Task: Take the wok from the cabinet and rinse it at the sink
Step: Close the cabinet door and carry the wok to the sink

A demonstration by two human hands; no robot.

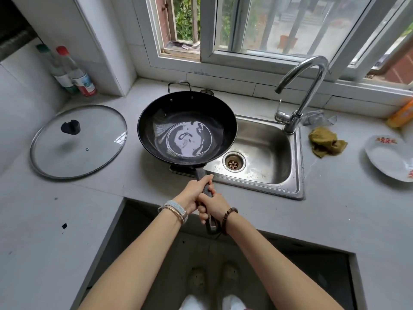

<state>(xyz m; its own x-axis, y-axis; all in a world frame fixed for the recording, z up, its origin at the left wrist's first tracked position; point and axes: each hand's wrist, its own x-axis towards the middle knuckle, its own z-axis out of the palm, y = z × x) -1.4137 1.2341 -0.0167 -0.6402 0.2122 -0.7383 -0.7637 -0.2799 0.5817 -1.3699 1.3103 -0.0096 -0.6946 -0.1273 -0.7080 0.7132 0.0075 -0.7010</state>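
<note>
Two hands, left hand [190,194] ahead, right hand [213,208] behind, fingers clamped round the handle [200,173] of one black wok [187,128] with water pooled inside, held over the left edge of the sink [268,142]; glass lid [78,142] on table [55,231].

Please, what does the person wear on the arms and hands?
No sleeves or gloves show. By the left hand, the wrist carries a pale blue-grey strap and thin metal bangles. By the right hand, the wrist carries a bracelet of brown beads.
</note>
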